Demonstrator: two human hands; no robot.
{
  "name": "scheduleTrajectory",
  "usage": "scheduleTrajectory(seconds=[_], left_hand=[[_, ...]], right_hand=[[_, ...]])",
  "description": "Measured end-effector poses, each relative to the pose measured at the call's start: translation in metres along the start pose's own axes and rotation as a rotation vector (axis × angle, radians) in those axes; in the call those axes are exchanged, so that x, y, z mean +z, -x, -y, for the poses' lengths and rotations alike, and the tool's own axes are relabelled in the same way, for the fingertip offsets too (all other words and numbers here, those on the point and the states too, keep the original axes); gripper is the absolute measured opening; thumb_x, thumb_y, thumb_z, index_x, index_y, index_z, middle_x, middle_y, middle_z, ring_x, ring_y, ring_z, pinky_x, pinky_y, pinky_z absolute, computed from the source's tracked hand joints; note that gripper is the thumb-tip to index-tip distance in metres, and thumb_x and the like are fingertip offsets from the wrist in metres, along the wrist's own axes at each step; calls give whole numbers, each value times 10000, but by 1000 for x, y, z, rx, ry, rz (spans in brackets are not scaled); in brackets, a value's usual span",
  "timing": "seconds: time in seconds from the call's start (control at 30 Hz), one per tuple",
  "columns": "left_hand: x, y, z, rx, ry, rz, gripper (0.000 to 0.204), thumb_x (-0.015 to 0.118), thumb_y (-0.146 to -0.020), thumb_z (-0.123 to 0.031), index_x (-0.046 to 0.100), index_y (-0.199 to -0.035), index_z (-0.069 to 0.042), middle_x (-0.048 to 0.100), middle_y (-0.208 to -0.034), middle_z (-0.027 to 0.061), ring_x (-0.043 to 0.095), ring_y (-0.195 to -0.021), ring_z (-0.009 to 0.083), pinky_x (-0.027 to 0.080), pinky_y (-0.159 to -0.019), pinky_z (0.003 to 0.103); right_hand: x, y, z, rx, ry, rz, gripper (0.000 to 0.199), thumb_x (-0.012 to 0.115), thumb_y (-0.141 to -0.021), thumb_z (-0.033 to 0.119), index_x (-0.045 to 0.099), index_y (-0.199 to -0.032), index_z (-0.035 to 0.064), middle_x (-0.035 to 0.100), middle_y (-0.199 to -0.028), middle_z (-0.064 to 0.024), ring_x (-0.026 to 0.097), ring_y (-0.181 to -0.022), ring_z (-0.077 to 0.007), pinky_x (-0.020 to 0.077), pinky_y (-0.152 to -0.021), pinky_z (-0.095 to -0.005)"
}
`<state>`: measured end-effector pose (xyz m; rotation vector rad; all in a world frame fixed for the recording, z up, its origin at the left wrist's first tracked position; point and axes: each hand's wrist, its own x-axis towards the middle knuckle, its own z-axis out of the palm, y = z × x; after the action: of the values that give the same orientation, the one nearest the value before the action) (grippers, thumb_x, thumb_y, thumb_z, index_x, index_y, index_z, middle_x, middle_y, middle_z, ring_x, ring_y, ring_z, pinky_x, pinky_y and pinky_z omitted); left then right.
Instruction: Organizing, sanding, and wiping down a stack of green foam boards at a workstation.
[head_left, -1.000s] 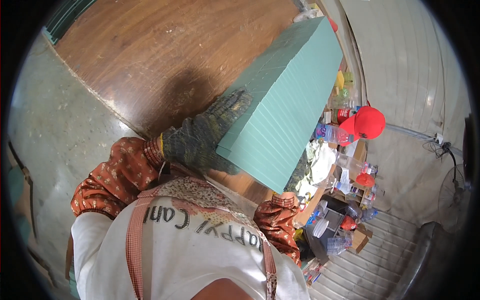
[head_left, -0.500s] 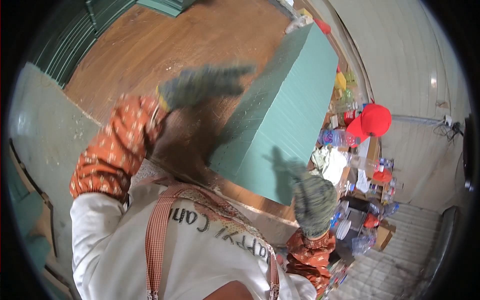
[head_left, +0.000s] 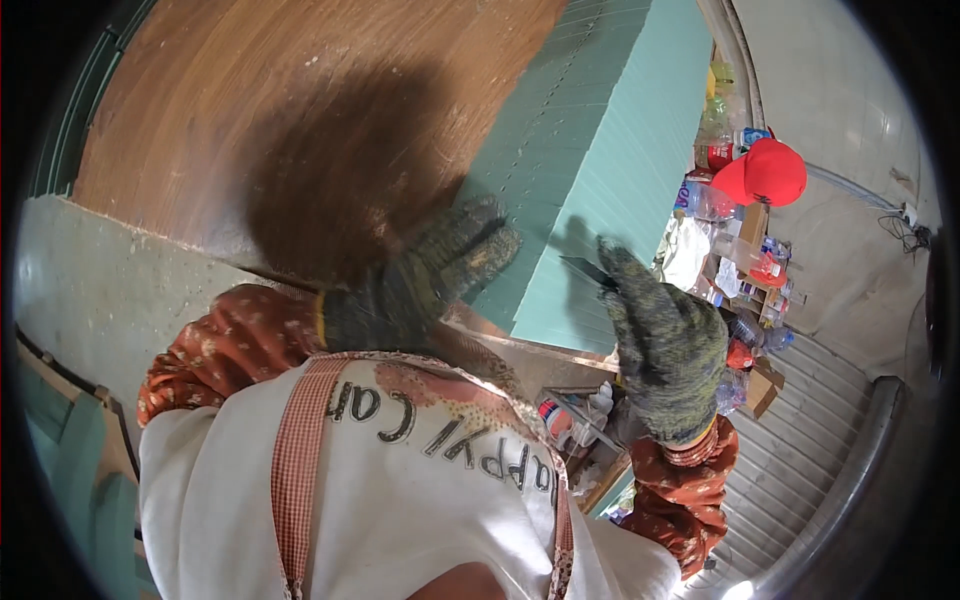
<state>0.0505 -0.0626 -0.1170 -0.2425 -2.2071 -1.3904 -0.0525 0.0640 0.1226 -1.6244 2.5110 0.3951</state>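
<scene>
A tall block of stacked green sheets (head_left: 600, 200) stands on the brown wood-look tabletop (head_left: 300, 90), fine lines running across its sides. My left hand (head_left: 430, 270), in a dark, worn knitted glove, has its fingers stretched out beside the lower left side of the stack; nothing shows in it. By the stack's near right side is my right hand (head_left: 670, 350), gloved in mottled green and black. A thin dark pointed piece (head_left: 588, 270) sticks out between its thumb and fingers; its exact kind is unclear. The hand's shadow falls on the stack.
Beyond the stack's right side lie plastic bottles (head_left: 710, 200), a red cap (head_left: 765, 172), a white cloth (head_left: 683, 250) and a cardboard box (head_left: 762, 387). More green sheets (head_left: 75, 110) stand along the far left edge. A corrugated wall is at the right.
My left hand has come down and nearer to me, toward the stack's near end. My right hand has moved up and right. The view has shifted, bringing the stack higher in the picture.
</scene>
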Motion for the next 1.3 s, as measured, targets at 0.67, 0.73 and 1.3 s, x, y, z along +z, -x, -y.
scheduleTrajectory(seconds=[0.67,0.73,1.3], left_hand=[[2,-8,-17,32,39,-69,980,647,-729,-545,284,-1398,72,250,-1443,297,219,-1351,458,149,-1119,530],[1,-7,-14,29,-13,-17,981,612,-739,-584,293,-1395,71,259,-1444,292,226,-1356,443,147,-1119,533],[39,8,5,-82,28,-181,807,493,-819,-587,395,-1373,-9,317,-1445,226,299,-1341,385,173,-1113,530]], right_hand=[[137,52,-39,1080,-1423,-1068,205,506,-947,140,593,-1105,43,552,-668,20,499,-534,-80,411,-473,-214],[111,48,-33,845,-1147,-977,230,532,-944,155,571,-1132,28,501,-621,26,427,-494,-62,348,-453,-199],[-1,-51,4,-472,161,200,547,546,-759,159,473,-1293,62,464,-622,-21,473,-493,-181,344,-411,-348]])
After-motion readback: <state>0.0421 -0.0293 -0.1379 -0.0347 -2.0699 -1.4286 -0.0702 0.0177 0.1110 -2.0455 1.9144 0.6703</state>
